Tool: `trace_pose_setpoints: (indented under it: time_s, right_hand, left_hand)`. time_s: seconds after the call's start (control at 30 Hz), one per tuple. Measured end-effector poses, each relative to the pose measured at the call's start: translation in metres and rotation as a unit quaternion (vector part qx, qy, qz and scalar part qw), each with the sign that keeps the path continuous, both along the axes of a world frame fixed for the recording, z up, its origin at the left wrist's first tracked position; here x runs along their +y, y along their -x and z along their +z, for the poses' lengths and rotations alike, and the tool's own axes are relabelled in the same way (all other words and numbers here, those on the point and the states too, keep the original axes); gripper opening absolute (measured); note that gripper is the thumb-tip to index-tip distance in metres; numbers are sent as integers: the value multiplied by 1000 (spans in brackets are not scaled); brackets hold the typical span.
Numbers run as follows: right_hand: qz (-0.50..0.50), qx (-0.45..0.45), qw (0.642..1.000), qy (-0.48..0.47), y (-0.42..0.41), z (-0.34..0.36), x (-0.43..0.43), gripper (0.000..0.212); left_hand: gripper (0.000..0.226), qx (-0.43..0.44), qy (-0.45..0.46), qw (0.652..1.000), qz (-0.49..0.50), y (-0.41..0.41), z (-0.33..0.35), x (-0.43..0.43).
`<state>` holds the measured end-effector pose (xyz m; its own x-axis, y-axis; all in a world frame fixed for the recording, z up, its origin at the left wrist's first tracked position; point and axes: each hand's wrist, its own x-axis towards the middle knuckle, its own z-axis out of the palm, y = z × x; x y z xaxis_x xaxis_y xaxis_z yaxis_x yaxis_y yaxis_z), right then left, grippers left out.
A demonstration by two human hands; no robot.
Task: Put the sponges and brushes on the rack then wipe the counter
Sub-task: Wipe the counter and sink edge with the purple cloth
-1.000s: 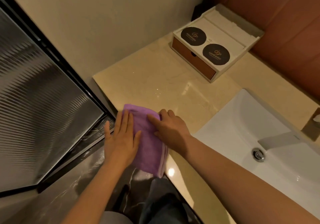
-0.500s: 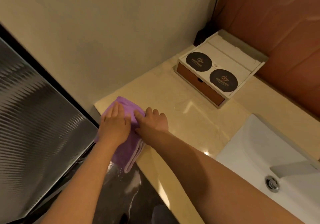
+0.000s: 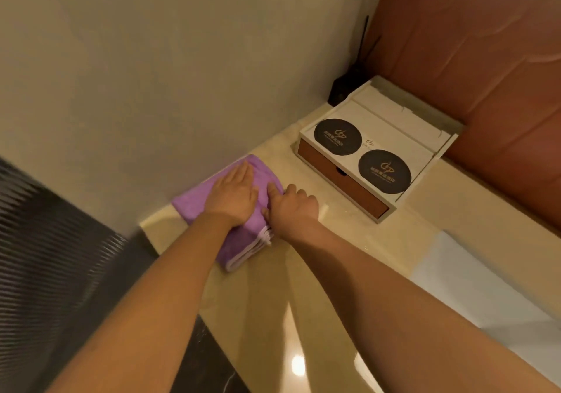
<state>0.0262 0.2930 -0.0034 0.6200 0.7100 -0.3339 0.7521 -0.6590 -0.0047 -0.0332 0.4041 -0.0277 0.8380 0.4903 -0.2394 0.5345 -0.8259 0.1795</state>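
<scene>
Left hand (image 3: 233,194) presses flat on purple cloth (image 3: 194,207) on the counter (image 3: 343,228); right hand (image 3: 293,207) pinches its edge.

A purple cloth (image 3: 197,207), folded into a thick rectangle, lies flat on the glossy beige stone counter (image 3: 273,289), at its 10 o'clock corner against the wall. Its long side runs from 11 to 5 o'clock, and the stacked, pale-trimmed edges face 5 o'clock. The left hand (image 3: 233,198) presses flat on top. The right hand (image 3: 293,209) pinches the 3 o'clock edge.
</scene>
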Motion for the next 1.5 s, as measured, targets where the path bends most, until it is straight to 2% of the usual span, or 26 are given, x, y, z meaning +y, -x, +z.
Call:
trace_pose_setpoints:
  time_s: [0.17,0.5,0.77,1.0,1.17,1.33,1.4,1.5]
  right_hand:
    - [-58,14,998,-8,-21,-1,-21,59]
    - [-127,59,990,-25,-4,-3,-76,57]
    - [-149,19,988,-21,23,0,-153,52]
    - [-178,1,984,-27,42,2,-223,51]
    - [-184,8,982,-34,52,2,-248,48]
    - [-136,-11,990,-39,72,5,-260,55]
    - [-102,-39,993,-47,81,2,-259,58]
    - [-31,-96,993,-57,97,-7,-249,66]
  left_hand:
    - [55,-15,17,998,-54,-34,6,-23]
    - [54,-12,12,988,-155,-37,2,-68]
    - [55,-48,4,963,-265,-32,-9,-131]
    - [56,-52,15,952,-301,-21,-6,-201]
    - [56,-56,7,951,-305,-8,-5,-224]
    - [56,-49,4,961,-271,22,-10,-232]
    - [58,-44,-6,971,-235,41,-14,-231]
    - [59,-100,-7,984,-146,77,-18,-225]
